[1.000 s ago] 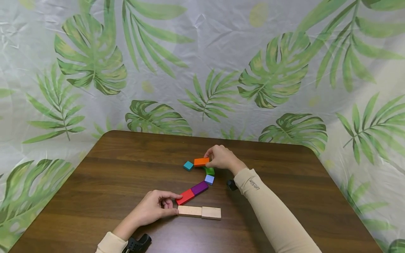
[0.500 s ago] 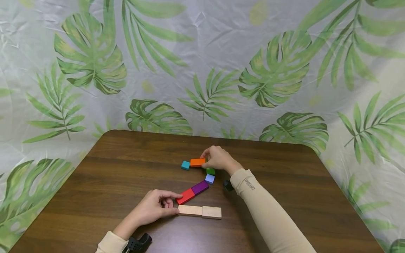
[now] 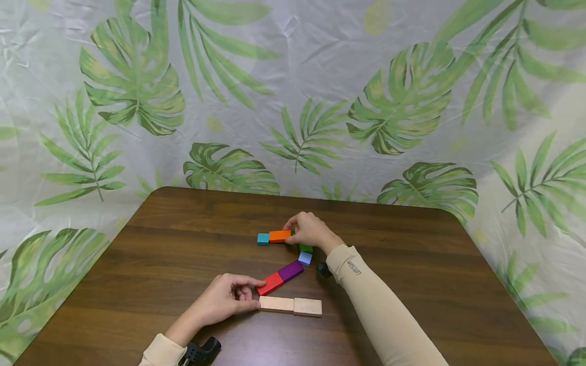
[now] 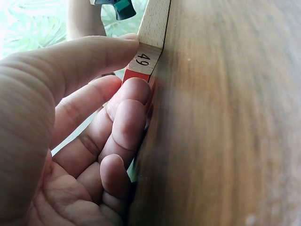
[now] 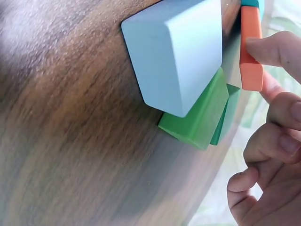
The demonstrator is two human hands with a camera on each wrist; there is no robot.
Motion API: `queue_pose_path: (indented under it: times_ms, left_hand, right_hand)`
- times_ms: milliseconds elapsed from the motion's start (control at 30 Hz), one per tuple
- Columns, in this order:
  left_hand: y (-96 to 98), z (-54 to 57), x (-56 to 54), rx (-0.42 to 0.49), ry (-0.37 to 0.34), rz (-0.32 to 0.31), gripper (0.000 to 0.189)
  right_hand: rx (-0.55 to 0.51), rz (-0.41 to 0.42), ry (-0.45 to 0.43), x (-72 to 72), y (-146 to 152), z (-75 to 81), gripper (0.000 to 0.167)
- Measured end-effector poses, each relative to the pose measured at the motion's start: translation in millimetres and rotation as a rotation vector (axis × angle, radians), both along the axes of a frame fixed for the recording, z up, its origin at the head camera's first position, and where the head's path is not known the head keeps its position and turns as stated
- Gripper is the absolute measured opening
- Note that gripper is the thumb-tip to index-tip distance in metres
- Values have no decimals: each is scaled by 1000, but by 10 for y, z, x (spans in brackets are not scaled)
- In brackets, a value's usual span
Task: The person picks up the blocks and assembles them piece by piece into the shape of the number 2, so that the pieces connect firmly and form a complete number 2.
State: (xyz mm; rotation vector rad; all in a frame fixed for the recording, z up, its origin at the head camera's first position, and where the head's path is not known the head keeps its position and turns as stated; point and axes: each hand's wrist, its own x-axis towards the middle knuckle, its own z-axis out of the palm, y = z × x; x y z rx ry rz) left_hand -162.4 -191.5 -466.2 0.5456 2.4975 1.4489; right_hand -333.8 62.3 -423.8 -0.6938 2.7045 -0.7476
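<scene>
In the head view, my right hand (image 3: 310, 232) pinches the right end of an orange wooden block (image 3: 277, 237) between thumb and forefinger. The orange block's left end meets a small teal block (image 3: 263, 239). My left hand (image 3: 224, 300) lies at the near left. Its forefinger touches a red block (image 3: 270, 283) and its thumb reaches the left end of a plain wooden block (image 3: 276, 304). The left wrist view shows "49" stamped on the end of that wooden block (image 4: 143, 61); the other fingers are curled. A purple block (image 3: 290, 271) continues from the red one.
A second plain block (image 3: 308, 307) adjoins the first. Beyond the purple block sit a light blue block (image 3: 304, 258) and a green block (image 3: 305, 248), the latter partly behind my right hand. A darker green block (image 5: 226, 115) shows behind it. The brown table (image 3: 183, 244) meets a leaf-print cloth.
My right hand has slid the orange block leftward. The teal block has shifted left and turned, and now lines up with it. My left hand stays in place.
</scene>
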Motion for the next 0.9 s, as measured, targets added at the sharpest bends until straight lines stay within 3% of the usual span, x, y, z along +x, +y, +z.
queue_pose_path:
  times_ms: [900]
  left_hand:
    - [5, 20, 4, 8, 16, 3, 38]
  right_hand:
    - [42, -75, -21, -74, -48, -24, 29]
